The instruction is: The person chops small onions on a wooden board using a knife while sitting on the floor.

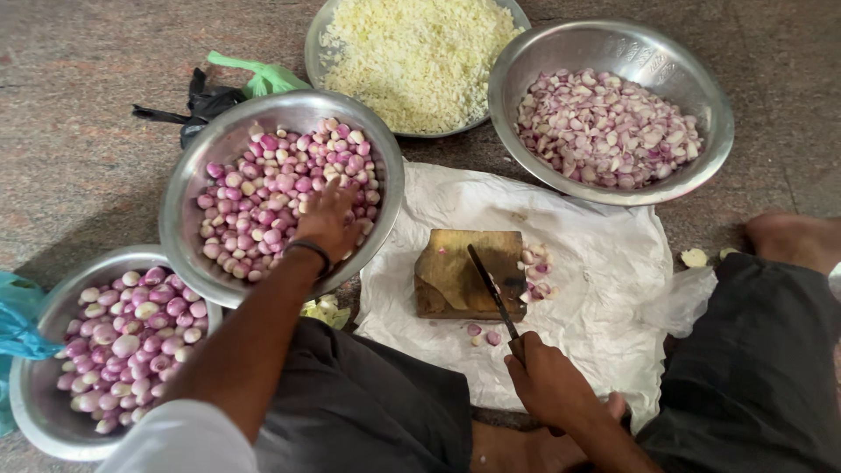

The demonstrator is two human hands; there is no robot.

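My left hand (328,219) reaches into a tilted steel bowl (188,188) of peeled pink shallots (263,188), fingers curled down among them; a dark band sits on the wrist. My right hand (547,381) grips the handle of a knife (493,293), whose blade lies across a small wooden chopping block (455,276). A few cut shallot pieces (536,271) lie at the block's right edge, and two more sit in front of it.
The block rests on a white plastic sheet (596,254). A second bowl of peeled shallots (35,385) is at the lower left. At the back stand a bowl of chopped shallots (701,96) and a tray of pale minced bits (416,57). Green and black bags (219,92) lie behind.
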